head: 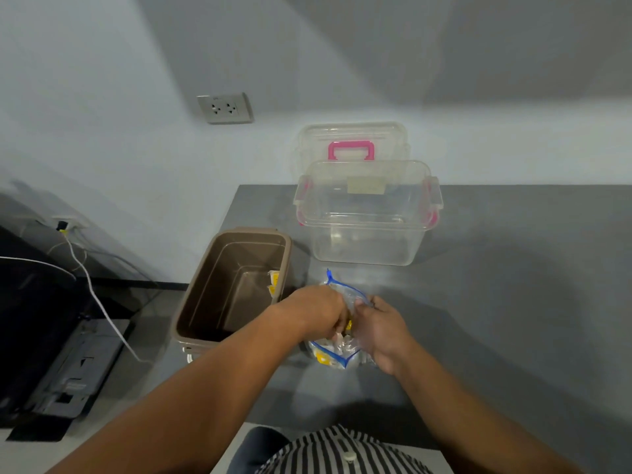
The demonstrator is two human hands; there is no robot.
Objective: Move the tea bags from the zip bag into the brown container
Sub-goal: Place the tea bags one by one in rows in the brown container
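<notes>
A clear zip bag (342, 352) with a blue zip strip lies on the grey table, with white and yellow tea bags showing inside it. My left hand (319, 311) reaches into the bag's mouth, fingers curled down among the tea bags. My right hand (383, 328) grips the bag's right edge and holds the mouth apart. The brown container (205, 302) stands open just left of the bag at the table's left edge. A few yellow and white tea bags (273, 283) lean against its right inner wall.
A clear plastic box (367, 234) with pink latches stands behind the bag; its lid with a pink handle (352, 150) leans on the wall. The grey table (513, 302) stretches to the right. Left of the table, cables and dark equipment lie on the floor.
</notes>
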